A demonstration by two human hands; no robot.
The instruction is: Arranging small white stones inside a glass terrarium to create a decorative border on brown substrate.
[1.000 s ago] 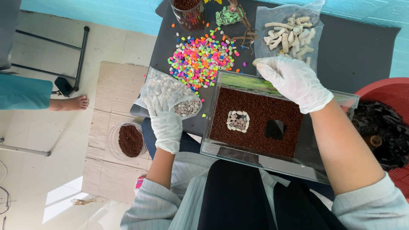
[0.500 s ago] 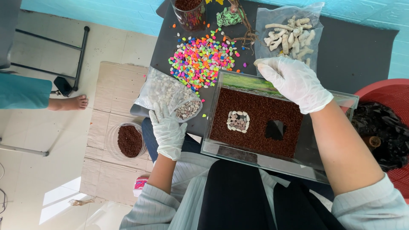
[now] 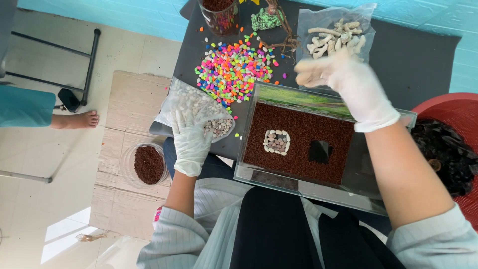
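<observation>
I see a bare foot (image 3: 79, 119) of another person on the floor at far left, well apart from the work. Near it, on cardboard, stands a clear cup of brown gravel (image 3: 148, 164).

The left hand (image 3: 191, 137), in a white glove, lies with its fingers spread flat and open on a clear bag of small pale pebbles (image 3: 199, 107). The bag rests at the left edge of the dark table (image 3: 423, 55); the hand presses on it but I cannot tell whether it grips the plastic.

Just beyond the bag, a loose heap of bright coloured pebbles (image 3: 234, 69) lies on the table, with a jar (image 3: 219, 15) behind it.

The glass tank (image 3: 318, 144) sits at the table's near edge. Its floor is covered in brown gravel, and on that I see 1 small ring of white stones (image 3: 276, 142) and 1 dark patch (image 3: 318, 151) beside it.

The right hand (image 3: 348, 82), also gloved, hovers above the tank's far rim, fingers loosely curled. It is blurred; I cannot tell whether it holds anything. Behind it lies a bag of pale coral pieces (image 3: 336, 37).

At far right stands a red basin (image 3: 450, 114) of dark material.
</observation>
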